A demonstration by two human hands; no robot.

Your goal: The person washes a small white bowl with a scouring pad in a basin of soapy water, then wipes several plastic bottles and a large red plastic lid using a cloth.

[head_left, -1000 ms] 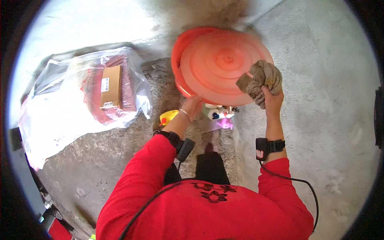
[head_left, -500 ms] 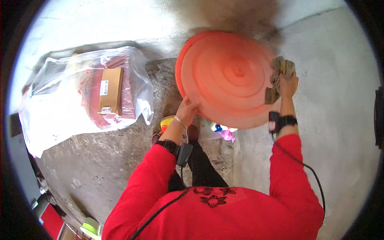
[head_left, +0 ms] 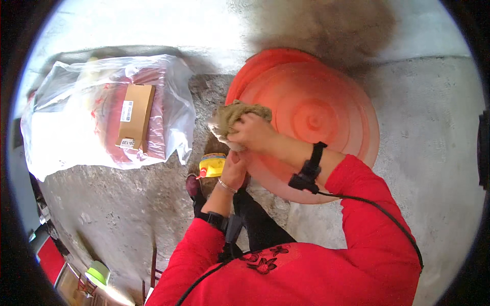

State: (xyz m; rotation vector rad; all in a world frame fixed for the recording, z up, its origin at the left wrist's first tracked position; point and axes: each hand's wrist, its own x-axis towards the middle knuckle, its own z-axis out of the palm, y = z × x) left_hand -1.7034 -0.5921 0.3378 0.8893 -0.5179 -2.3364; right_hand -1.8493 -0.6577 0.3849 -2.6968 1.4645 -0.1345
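A big round orange-red plastic lid (head_left: 326, 97) with concentric rings lies tilted in front of me. Behind its far-left edge shows the darker red rim of a tub-like container (head_left: 255, 64). My right hand (head_left: 253, 133) reaches across the lid, closed on a bunched brown-grey cloth (head_left: 240, 111) pressed at the lid's left edge. Just below it, my left hand (head_left: 235, 169) grips that same edge, thumb up; part of its grip is hidden behind the lid and my right hand.
To the left, a clear plastic sheet (head_left: 66, 127) covers a dark red piece, with a flat brown cardboard box (head_left: 137, 115) on top. A yellow bottle (head_left: 213, 164) with a red cap is by my feet. A green-and-white basin (head_left: 98, 274) sits at lower left. A concrete wall (head_left: 204, 25) rises behind.
My right hand has carried the cloth from the lid's right edge to its left edge, beside my left hand. The lid has shifted nearer and slightly right, exposing more of the red rim.
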